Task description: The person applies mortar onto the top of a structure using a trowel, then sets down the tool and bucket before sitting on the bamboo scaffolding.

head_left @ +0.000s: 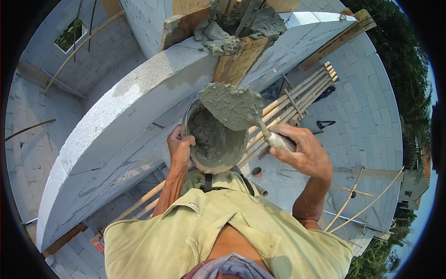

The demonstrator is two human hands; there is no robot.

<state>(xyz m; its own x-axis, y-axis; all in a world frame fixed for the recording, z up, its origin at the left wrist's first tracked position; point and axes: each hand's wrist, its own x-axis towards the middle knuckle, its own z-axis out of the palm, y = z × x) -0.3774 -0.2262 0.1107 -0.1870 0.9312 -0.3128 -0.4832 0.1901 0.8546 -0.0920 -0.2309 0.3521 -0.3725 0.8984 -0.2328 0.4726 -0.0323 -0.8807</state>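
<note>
My left hand (180,145) grips the rim of a round bucket (216,168) at its left side, thumb over the edge. Grey wet mortar (211,132) lies inside the bucket. My right hand (302,149) is wrapped round the handle of a trowel (280,140). A flat load of mortar (231,106) covers the trowel's blade, which is over the upper part of the bucket. Beyond the bucket, wet mortar (218,39) is heaped around steel bars at the top of a wooden form board (241,60).
A white block wall (134,88) curves across from lower left to upper right. Bamboo poles (297,102) lie below on the right. More block walls (353,107) stand around, with thin poles (353,193) at lower right and trees (399,60) beyond.
</note>
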